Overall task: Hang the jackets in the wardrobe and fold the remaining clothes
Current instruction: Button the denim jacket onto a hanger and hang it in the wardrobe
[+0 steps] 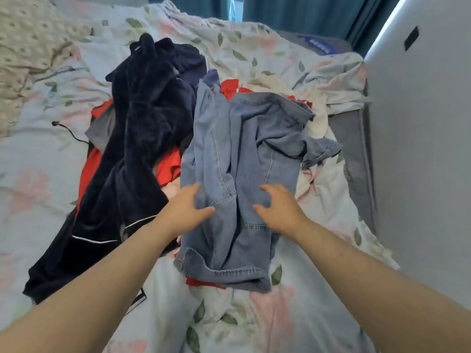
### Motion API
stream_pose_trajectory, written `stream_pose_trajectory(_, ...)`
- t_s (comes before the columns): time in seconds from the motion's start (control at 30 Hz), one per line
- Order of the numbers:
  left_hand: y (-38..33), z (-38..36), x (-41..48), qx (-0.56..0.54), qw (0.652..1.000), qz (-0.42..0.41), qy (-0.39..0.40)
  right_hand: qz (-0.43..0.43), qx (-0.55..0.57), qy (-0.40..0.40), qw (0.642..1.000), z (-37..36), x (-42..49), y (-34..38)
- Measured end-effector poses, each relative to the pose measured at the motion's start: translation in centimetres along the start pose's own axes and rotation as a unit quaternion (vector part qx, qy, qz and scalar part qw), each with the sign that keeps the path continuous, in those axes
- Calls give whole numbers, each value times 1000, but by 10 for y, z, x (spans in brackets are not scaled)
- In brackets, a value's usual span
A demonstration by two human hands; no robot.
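Head view: left hand [184,212] and right hand [279,207], fingers spread and loose, gripping nothing, reach onto the denim jacket [242,154] near the bed's [38,154] right edge.

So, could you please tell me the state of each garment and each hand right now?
Denim jacket: crumpled, unfolded, on top of the pile.
Dark navy garment: unfolded, sprawled on the bed.
Red garment: mostly buried under the others.
Left hand: open, on the denim.
Right hand: open, fingers spread over the denim.
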State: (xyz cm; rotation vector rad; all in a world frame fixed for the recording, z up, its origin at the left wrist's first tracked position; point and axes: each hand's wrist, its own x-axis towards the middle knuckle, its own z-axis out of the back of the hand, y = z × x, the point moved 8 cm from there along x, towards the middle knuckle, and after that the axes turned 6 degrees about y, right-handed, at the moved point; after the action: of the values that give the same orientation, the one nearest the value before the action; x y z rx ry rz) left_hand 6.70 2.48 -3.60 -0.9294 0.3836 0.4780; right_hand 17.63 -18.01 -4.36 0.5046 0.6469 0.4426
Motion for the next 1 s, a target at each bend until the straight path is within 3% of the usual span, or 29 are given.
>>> stream_pose_trajectory(0.07,18,-5,24,-145,988,14,-45,-29,42,-25,998,-15,22,-9)
stream_pose_trajectory(0.13,31,-18,43,-300,950,57,-71,-53,114,-48,991,-29,41,-16)
stream_pose_trajectory(0.2,35,-38,56,-364,926,69,-76,-65,205,-49,975,-50,53,-21)
stream_pose_trajectory(0.3,36,-58,70,-363,928,48,-74,-49,281,-35,958,-73,65,-22)
stream_pose_trajectory(0.4,44,-75,72,-349,933,77,-40,-74,261,-54,961,-77,69,-31)
stream_pose_trajectory(0.53,59,-74,55,-269,953,114,-78,-123,338,-87,929,-70,50,-57)
stream_pose_trajectory(0.67,75,-90,15,-223,963,134,-65,-165,369,-28,914,-86,-1,-79)
stream_pose_trajectory(0.83,97,-153,-65,-200,966,156,54,-269,418,56,866,-140,-97,-108)
stream_pose_trajectory(1.0,120,-214,-167,-238,942,206,119,-314,422,98,845,-176,-194,-127)
